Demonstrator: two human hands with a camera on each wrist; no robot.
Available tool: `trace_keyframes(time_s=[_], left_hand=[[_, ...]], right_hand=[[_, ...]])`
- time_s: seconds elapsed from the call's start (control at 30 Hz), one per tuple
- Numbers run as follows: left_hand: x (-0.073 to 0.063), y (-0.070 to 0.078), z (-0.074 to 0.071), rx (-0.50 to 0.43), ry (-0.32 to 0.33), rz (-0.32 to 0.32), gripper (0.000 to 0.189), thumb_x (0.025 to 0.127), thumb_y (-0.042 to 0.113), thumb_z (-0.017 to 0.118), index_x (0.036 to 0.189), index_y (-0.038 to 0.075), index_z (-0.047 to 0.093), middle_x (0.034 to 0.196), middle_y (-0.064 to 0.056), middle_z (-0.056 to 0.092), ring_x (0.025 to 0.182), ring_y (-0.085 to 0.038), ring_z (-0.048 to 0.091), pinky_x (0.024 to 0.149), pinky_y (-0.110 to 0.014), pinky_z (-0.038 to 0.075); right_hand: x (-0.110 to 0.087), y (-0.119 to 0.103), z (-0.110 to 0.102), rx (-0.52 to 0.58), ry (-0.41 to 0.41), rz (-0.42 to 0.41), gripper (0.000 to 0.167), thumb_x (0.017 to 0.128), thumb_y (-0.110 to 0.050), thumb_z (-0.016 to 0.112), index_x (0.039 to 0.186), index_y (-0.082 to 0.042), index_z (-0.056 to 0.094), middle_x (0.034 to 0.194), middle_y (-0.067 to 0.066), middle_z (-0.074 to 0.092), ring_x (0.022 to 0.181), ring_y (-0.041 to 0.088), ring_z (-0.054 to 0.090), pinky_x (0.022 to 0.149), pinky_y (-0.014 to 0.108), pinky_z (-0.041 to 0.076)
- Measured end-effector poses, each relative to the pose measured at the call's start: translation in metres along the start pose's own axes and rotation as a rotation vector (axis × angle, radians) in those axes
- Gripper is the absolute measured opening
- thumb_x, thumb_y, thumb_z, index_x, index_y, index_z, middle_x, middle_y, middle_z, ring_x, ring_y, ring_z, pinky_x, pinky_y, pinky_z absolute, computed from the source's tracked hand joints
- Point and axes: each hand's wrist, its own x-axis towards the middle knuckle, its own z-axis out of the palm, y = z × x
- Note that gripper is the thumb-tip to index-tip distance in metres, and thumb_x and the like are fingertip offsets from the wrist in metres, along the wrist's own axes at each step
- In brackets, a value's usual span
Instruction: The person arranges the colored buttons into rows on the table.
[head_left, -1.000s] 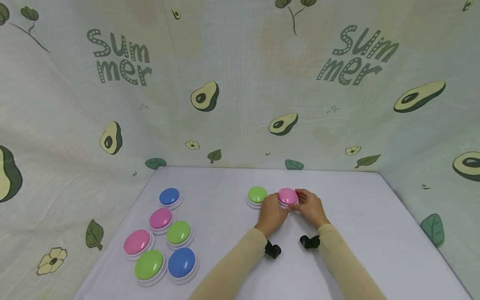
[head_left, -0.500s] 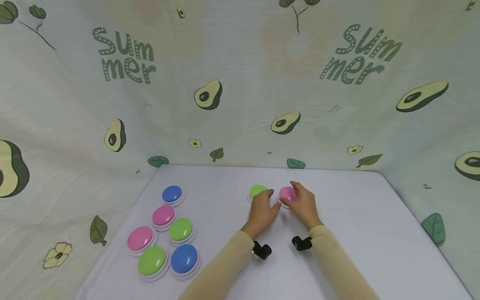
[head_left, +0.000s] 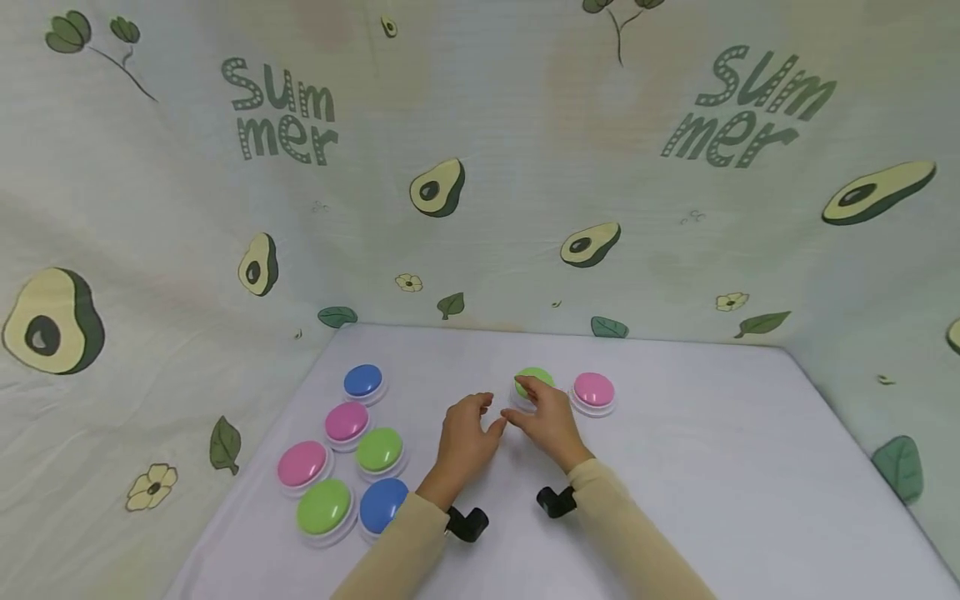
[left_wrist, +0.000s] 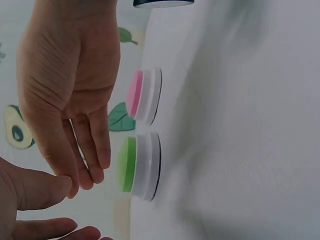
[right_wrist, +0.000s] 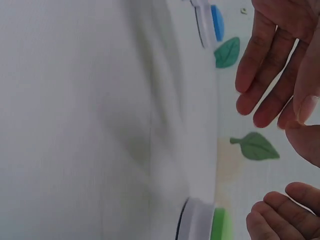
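Note:
Both hands hover over the middle of the white table, holding nothing. My left hand (head_left: 463, 446) has its fingers loosely bent and thumb apart. Close to its thumb, the thumb of my right hand (head_left: 553, 423) points left, with fingers spread in a relaxed curve. Behind the right hand stands a green push button (head_left: 536, 375) on a white round base, partly hidden by the fingers. Just right of it stands a pink push button (head_left: 594, 389). From the left wrist, the green push button (left_wrist: 128, 165) and the pink push button (left_wrist: 134, 95) sit side by side, untouched.
On the table's left side stand several more push buttons: a far blue one (head_left: 363, 380), pink ones (head_left: 302, 463), green ones (head_left: 324, 507) and a near blue one (head_left: 381, 503) partly behind the left sleeve. A printed cloth (head_left: 510, 183) hangs behind the table (head_left: 712, 467).
The hands have let go of the pink push button and moved left and nearer, leaving it beside the green one. The head view has turned slightly left.

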Motion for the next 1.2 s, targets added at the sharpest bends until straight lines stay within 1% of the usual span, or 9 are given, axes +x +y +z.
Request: trace_keyframes(time_s=[0.27, 0.37, 0.47, 0.57, 0.67, 0.77, 0.93, 1.07, 1.2], left_hand=[[-0.028, -0.038, -0.043, 0.074, 0.101, -0.013, 0.038, 0.089, 0.007, 0.083, 0.122, -0.006, 0.071, 0.111, -0.019, 0.074, 0.1, -0.037, 0.071, 0.086, -0.052, 0.059], [-0.038, -0.05, -0.06, 0.08, 0.13, -0.032, 0.038, 0.089, 0.005, 0.082, 0.123, -0.008, 0.07, 0.114, -0.022, 0.074, 0.102, -0.039, 0.071, 0.088, -0.053, 0.06], [-0.047, -0.06, -0.077, 0.101, 0.125, -0.087, 0.041, 0.09, 0.005, 0.08, 0.127, -0.009, 0.068, 0.12, -0.024, 0.072, 0.111, -0.043, 0.068, 0.095, -0.057, 0.056], [-0.054, -0.069, -0.093, 0.131, 0.113, -0.164, 0.044, 0.092, 0.007, 0.078, 0.13, -0.01, 0.066, 0.125, -0.027, 0.069, 0.119, -0.046, 0.064, 0.102, -0.061, 0.051], [-0.061, -0.077, -0.106, 0.163, 0.109, -0.23, 0.048, 0.092, 0.009, 0.077, 0.133, -0.012, 0.062, 0.129, -0.031, 0.065, 0.122, -0.05, 0.06, 0.104, -0.064, 0.048], [-0.066, -0.084, -0.115, 0.187, 0.091, -0.265, 0.055, 0.092, 0.008, 0.076, 0.137, -0.015, 0.057, 0.133, -0.035, 0.061, 0.125, -0.052, 0.057, 0.105, -0.066, 0.047], [-0.072, -0.093, -0.122, 0.204, 0.029, -0.273, 0.06, 0.091, 0.002, 0.073, 0.142, -0.018, 0.049, 0.14, -0.038, 0.054, 0.132, -0.055, 0.051, 0.109, -0.068, 0.043], [-0.074, -0.097, -0.125, 0.223, -0.001, -0.281, 0.057, 0.089, -0.001, 0.074, 0.138, -0.019, 0.052, 0.135, -0.039, 0.057, 0.128, -0.055, 0.054, 0.106, -0.067, 0.045], [-0.071, -0.1, -0.128, 0.244, -0.039, -0.268, 0.055, 0.086, -0.001, 0.077, 0.133, -0.02, 0.055, 0.128, -0.037, 0.062, 0.122, -0.054, 0.059, 0.103, -0.065, 0.049]], right_hand=[[0.0, -0.028, 0.052, 0.035, -0.11, -0.108, 0.055, 0.086, -0.01, 0.087, 0.133, 0.007, 0.065, 0.135, 0.023, 0.067, 0.125, 0.041, 0.065, 0.103, 0.05, 0.055], [-0.001, -0.038, 0.07, 0.034, -0.169, -0.14, 0.055, 0.087, -0.014, 0.087, 0.133, 0.007, 0.065, 0.133, 0.024, 0.068, 0.122, 0.041, 0.066, 0.1, 0.05, 0.057], [0.0, -0.046, 0.084, 0.021, -0.228, -0.148, 0.056, 0.087, -0.017, 0.087, 0.133, 0.006, 0.065, 0.133, 0.023, 0.068, 0.121, 0.04, 0.067, 0.1, 0.049, 0.057], [0.001, -0.052, 0.097, -0.004, -0.281, -0.143, 0.057, 0.087, -0.019, 0.087, 0.134, 0.004, 0.066, 0.134, 0.021, 0.069, 0.12, 0.039, 0.068, 0.1, 0.047, 0.058], [0.002, -0.057, 0.109, -0.03, -0.327, -0.129, 0.057, 0.087, -0.021, 0.088, 0.135, 0.002, 0.067, 0.134, 0.018, 0.069, 0.118, 0.037, 0.069, 0.099, 0.044, 0.058], [0.002, -0.06, 0.118, -0.042, -0.364, -0.115, 0.056, 0.087, -0.02, 0.088, 0.135, 0.0, 0.067, 0.135, 0.015, 0.07, 0.117, 0.035, 0.069, 0.099, 0.041, 0.058], [0.001, -0.062, 0.134, -0.068, -0.414, -0.112, 0.053, 0.087, -0.018, 0.087, 0.135, -0.004, 0.069, 0.136, 0.009, 0.07, 0.125, 0.028, 0.066, 0.105, 0.037, 0.054], [0.001, -0.062, 0.141, -0.083, -0.42, -0.134, 0.051, 0.086, -0.016, 0.087, 0.132, -0.003, 0.07, 0.132, 0.008, 0.072, 0.127, 0.024, 0.065, 0.109, 0.035, 0.05], [0.0, -0.061, 0.145, -0.08, -0.419, -0.13, 0.05, 0.086, -0.016, 0.087, 0.131, -0.003, 0.071, 0.129, 0.007, 0.073, 0.124, 0.022, 0.066, 0.109, 0.034, 0.05]])
